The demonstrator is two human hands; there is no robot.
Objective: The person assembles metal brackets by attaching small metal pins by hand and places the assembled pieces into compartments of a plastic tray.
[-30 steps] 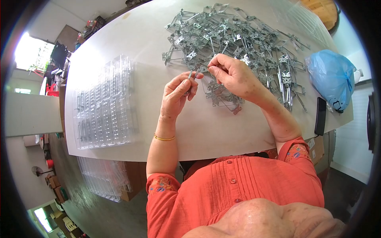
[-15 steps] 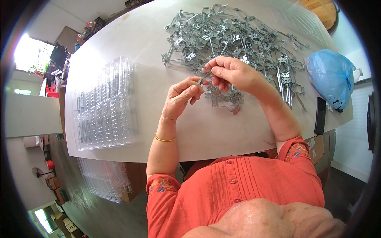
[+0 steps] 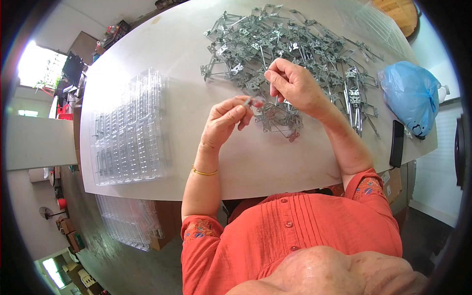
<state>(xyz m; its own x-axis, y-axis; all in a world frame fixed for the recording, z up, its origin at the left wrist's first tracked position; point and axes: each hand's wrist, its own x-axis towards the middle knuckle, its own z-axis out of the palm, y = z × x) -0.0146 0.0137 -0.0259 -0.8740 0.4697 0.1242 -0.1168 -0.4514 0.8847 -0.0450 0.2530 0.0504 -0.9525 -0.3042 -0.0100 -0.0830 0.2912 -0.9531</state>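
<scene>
- The left hand pinched a small pale piece just on the wearer's side of the metal heap;
- the right hand, apart from the left, overlapped the heap's near side in view, fingertips closed on a thin strip;
- clear trays lay left of the heap; greyish contents showed, their count unclear;
- many parts remained loose in the heap; handling looked unfinished.

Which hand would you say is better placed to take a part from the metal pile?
Probably the right hand: it is over the near edge of the metal pile, while the left hand sits farther off; both seem to pinch something.
</scene>
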